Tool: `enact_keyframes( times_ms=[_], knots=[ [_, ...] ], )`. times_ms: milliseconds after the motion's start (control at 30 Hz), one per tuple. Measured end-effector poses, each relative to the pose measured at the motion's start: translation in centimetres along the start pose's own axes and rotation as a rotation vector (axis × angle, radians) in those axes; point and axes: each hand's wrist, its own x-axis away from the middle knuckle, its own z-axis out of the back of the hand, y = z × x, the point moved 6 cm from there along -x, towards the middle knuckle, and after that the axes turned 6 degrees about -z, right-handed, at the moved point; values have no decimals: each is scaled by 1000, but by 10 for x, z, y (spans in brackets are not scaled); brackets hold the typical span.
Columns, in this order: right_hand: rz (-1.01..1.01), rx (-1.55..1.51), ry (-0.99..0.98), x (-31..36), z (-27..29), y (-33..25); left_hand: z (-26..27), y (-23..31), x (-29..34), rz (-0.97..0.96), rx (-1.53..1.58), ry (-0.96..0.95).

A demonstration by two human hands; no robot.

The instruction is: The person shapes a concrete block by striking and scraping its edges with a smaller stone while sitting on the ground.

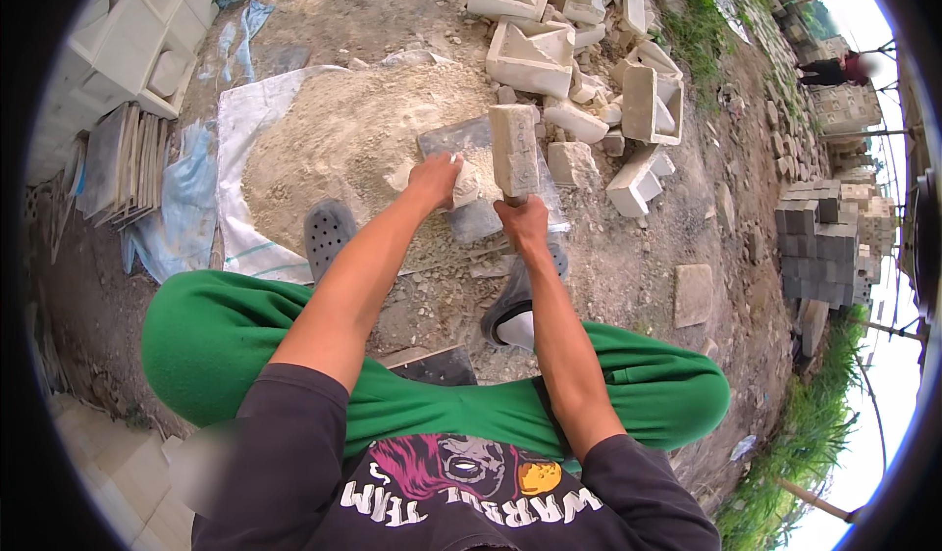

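Observation:
My right hand [523, 221] grips the short handle of a mallet [515, 151], whose large block-shaped head is coated in pale dust and raised upright. To its left, my left hand [437, 180] has its fingers closed around a pale broken lump of stone [465, 186]. That lump rests on a dark flat slab [446, 141] at the edge of a heap of crushed, sand-coloured grit [339, 124]. Under the heap a white woven sheet [240, 124] is spread on the ground. The mallet head stands apart from the lump.
Broken cast blocks [530, 58] are piled beyond the slab, to the right. Thin boards [123, 163] lean at the left beside pale stacked blocks [132, 31]. Grey blocks [814, 247] are stacked far right. My shoes [329, 235] flank the work spot; a person [839, 68] is distant.

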Motion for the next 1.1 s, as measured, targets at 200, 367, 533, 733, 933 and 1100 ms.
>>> enact_keyframes(
  times_ms=[200,367,533,733,933,1100],
  knots=[
    [-173,256,-67,-15,-20,60,0,9,-1,-5,6,-32],
    [-246,121,-118,-6,-10,47,-2,2,0,-2,-3,29],
    [-164,5,37,-5,-10,64,-16,2,3,-38,-69,142],
    [-167,69,109,-5,-6,93,-16,9,16,-18,-76,189],
    [-260,87,10,6,-6,68,-13,-10,41,-31,-115,352],
    [121,-78,91,28,-10,20,-8,-18,48,-59,-148,351]
  ],
)
